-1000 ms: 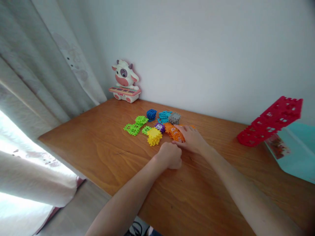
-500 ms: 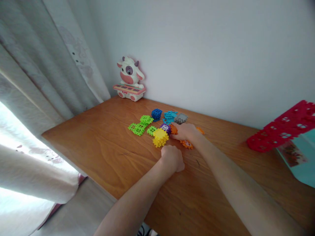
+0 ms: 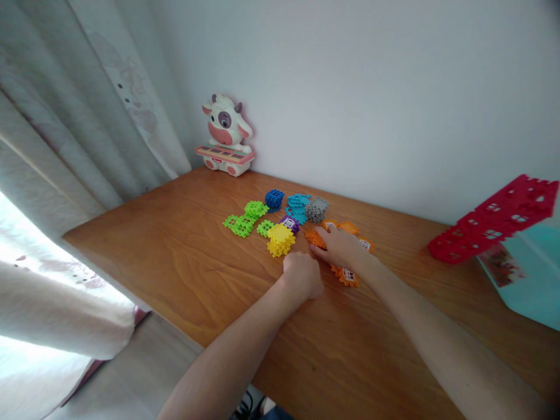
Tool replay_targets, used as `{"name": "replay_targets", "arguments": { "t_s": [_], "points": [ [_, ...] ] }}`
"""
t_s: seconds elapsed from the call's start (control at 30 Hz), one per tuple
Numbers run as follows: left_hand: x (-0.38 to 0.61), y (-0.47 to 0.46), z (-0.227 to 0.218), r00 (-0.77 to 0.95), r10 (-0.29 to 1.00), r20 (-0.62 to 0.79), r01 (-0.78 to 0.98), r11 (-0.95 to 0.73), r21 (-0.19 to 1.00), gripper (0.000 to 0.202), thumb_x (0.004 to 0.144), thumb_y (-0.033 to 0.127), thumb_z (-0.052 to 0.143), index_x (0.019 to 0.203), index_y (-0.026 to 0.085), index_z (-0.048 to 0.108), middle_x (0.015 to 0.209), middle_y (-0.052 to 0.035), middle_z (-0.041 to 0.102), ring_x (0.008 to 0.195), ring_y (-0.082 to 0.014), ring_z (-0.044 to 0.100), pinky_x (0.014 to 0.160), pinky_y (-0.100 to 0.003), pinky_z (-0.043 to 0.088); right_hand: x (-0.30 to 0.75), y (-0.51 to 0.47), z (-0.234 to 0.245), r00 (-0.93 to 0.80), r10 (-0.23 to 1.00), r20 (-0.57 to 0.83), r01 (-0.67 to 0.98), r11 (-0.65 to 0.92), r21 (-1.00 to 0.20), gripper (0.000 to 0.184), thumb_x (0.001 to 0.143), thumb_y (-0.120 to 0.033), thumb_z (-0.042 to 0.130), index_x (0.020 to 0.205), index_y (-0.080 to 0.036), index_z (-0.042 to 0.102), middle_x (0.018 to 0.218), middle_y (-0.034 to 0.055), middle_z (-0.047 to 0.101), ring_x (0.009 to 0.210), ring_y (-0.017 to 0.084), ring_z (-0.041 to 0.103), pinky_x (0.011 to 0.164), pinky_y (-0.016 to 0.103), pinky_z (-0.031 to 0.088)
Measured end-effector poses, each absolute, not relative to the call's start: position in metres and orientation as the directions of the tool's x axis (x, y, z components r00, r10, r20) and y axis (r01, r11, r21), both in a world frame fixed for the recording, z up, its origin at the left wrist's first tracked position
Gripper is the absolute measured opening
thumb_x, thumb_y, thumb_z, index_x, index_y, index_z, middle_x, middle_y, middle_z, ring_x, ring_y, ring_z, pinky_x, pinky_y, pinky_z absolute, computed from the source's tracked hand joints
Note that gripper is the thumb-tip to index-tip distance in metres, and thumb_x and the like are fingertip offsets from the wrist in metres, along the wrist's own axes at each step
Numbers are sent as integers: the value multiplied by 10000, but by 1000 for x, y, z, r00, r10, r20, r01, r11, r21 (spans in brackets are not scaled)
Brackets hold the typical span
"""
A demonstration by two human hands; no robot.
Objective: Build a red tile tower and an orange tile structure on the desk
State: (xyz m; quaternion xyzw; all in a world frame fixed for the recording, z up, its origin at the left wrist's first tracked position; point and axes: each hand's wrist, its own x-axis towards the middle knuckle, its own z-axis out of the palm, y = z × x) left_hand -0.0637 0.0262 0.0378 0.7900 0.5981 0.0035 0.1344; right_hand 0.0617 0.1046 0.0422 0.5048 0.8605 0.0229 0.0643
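Left grip [image 3: 303, 275] curled (fist-like); right grip [image 3: 342, 247] palm-down, arm outstretched.

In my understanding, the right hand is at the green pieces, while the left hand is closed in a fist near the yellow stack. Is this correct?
Not entirely: the right hand is at the orange pieces, not the green ones, as the head view shows. The left hand is indeed closed in a fist near the yellow stack.
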Motion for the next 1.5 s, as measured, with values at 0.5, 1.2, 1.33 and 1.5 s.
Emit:
{"name": "replay_targets", "arguments": {
  "t_s": [0.5,1.2,1.33,1.5],
  "points": [
    [-48,40,14,239,911,336,928,-316,197,561,984,497,521,1382,102,526,1513,-236,482,1331,-384,515,1077,-522,488,135,161,12,-594,792,144,777,611,-154,640,1062,-559,224,1474,-192,548,1547,152,534,1451,309,463,1206,520,360],
    [-20,38,-10,345,874,343,872,-433,226,571,1029,610,355,1441,262,540,1374,-132,594,1190,-356,552,1025,-600,432,220,36,-8,-400,909,120,879,417,-231,855,863,-805,517,1531,-273,495,1614,169,420,1443,411,444,1165,635,362],
    [-14,32,-6,407,866,289,851,-475,223,516,1067,515,285,1474,294,510,1380,-115,585,1131,-333,553,943,-543,472,222,5,-13,-432,890,145,865,455,-211,1061,744,-856,616,1589,-248,409,1697,193,251,1513,467,308,1195,703,256],
    [-16,50,-7,451,839,304,804,-530,269,499,1056,501,348,1493,308,493,1432,-98,563,1229,-317,526,1027,-528,446,224,4,-16,-374,902,216,877,419,-233,762,902,-716,547,1524,-276,502,1639,153,392,1465,405,422,1204,657,294]
  ]
}}
